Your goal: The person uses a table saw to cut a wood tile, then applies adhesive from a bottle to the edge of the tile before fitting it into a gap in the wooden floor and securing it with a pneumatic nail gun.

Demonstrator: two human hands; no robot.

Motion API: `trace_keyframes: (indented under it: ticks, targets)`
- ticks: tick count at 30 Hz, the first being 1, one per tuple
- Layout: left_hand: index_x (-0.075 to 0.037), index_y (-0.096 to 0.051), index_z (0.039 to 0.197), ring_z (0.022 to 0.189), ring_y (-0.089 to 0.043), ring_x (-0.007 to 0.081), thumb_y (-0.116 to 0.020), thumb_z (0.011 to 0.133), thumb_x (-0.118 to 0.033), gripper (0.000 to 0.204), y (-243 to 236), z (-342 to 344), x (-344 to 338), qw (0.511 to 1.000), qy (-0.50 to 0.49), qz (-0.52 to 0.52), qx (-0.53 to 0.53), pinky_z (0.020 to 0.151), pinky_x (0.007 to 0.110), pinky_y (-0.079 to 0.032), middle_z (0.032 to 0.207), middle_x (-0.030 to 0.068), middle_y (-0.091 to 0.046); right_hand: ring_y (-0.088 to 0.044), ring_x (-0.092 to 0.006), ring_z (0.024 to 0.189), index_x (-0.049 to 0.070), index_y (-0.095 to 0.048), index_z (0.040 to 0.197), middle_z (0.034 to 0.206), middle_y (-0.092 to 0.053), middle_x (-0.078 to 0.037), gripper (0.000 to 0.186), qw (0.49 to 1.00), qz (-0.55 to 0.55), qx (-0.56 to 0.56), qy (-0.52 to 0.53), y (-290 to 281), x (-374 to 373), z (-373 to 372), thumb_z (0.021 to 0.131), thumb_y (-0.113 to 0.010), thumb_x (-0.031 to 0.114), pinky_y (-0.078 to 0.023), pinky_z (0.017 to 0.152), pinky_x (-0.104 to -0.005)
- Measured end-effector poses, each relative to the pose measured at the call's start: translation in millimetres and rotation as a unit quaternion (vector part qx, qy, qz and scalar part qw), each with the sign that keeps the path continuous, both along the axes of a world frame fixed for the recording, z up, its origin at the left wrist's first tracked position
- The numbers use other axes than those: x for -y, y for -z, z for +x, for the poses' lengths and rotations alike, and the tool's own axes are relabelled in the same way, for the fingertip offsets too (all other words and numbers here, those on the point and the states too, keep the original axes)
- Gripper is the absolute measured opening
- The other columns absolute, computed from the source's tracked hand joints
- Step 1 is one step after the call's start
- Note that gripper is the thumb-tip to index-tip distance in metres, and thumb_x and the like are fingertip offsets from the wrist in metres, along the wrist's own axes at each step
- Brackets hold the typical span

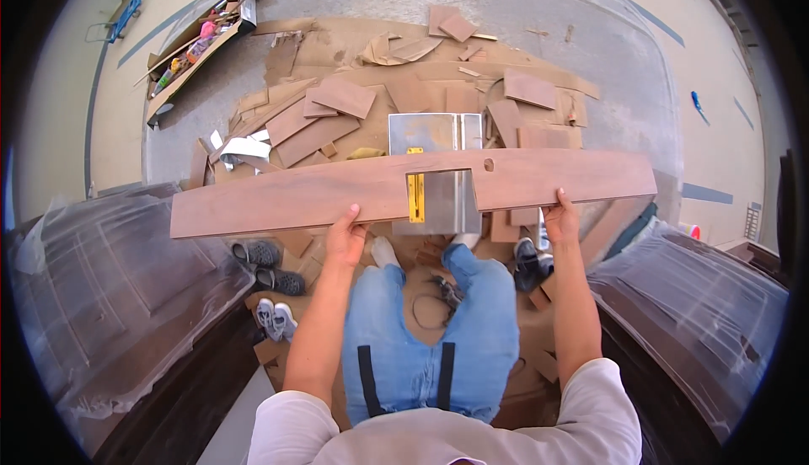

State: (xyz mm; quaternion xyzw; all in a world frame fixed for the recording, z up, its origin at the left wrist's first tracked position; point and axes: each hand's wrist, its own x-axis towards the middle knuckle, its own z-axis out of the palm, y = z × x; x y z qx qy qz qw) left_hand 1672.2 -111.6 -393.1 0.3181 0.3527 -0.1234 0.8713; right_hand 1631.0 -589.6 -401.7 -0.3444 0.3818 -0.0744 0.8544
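A long reddish-brown plank [303, 200] with a square notch cut into its lower edge and a small hole lies level across my view. My left hand [349, 233] grips it by the lower edge left of the notch, and my right hand [560, 216] grips the same edge right of the notch. Beneath the plank is a tile cutter with a silver plate [432, 132] and a yellow rail [415, 200], partly seen through the notch. My feet are just behind the cutter, knees bent in blue jeans.
Wood offcuts [337, 98] litter the brown paper. A debris box [202, 48] stands back left. Plastic-covered dark surfaces [118, 288] flank me on both sides. Dark clogs [278, 280], sneakers [275, 320] and other shoes [527, 264] sit near my legs, and a power tool [447, 292] lies between them.
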Motion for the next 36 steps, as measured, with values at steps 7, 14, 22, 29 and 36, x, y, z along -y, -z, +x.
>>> trace_keyframes:
  ticks: [7,14,22,29,36]
  targets:
    - [-0.002,-0.056,0.125,0.111,-0.061,0.0219,-0.069,0.089,-0.006,0.039,188.7,70.8,7.9,0.999,0.032,0.016,0.040,0.100,0.037,-0.051,0.122,0.0083,-0.063,-0.062,-0.0198,0.109,0.007,-0.059,0.122,0.116,-0.066,-0.003,0.031,0.999,0.041,-0.002,0.006,217.6,16.4,60.0,0.092,-0.067,0.013,-0.049,0.100,-0.0388]
    - [-0.004,-0.055,0.129,0.117,-0.057,0.0202,-0.072,0.088,-0.010,0.045,291.8,90.8,18.9,0.994,0.045,0.022,0.101,0.107,0.037,-0.044,0.126,0.0061,-0.062,-0.053,-0.0276,0.126,0.004,-0.050,0.136,0.136,-0.057,-0.011,0.049,0.985,0.027,0.156,-0.062,282.1,29.9,69.1,0.089,-0.062,0.005,-0.043,0.109,-0.0441]
    - [-0.008,-0.051,0.135,0.125,-0.051,0.0200,-0.073,0.087,-0.006,0.053,313.3,92.4,28.0,0.988,0.034,0.023,0.151,0.111,0.037,-0.038,0.133,0.0038,-0.057,-0.047,-0.0274,0.134,0.006,-0.044,0.143,0.142,-0.053,-0.011,0.057,0.927,-0.164,0.266,-0.209,357.3,24.7,135.8,0.089,-0.061,0.010,-0.037,0.114,-0.0426]
    - [-0.006,-0.054,0.133,0.123,-0.053,0.0200,-0.077,0.084,-0.006,0.054,316.0,97.7,29.6,0.990,0.016,0.024,0.141,0.110,0.036,-0.039,0.131,0.0043,-0.058,-0.046,-0.0270,0.133,0.007,-0.045,0.142,0.142,-0.052,-0.011,0.056,0.892,-0.307,0.230,-0.239,358.8,-21.8,205.2,0.090,-0.062,0.016,-0.036,0.113,-0.0417]
    - [-0.006,-0.054,0.132,0.121,-0.055,0.0200,-0.077,0.083,-0.005,0.054,315.7,95.2,33.7,0.987,0.009,0.041,0.157,0.108,0.035,-0.042,0.130,0.0043,-0.059,-0.046,-0.0267,0.133,0.008,-0.047,0.141,0.141,-0.052,-0.011,0.055,0.872,-0.354,0.220,-0.258,361.8,-28.4,206.0,0.091,-0.063,0.023,-0.035,0.113,-0.0408]
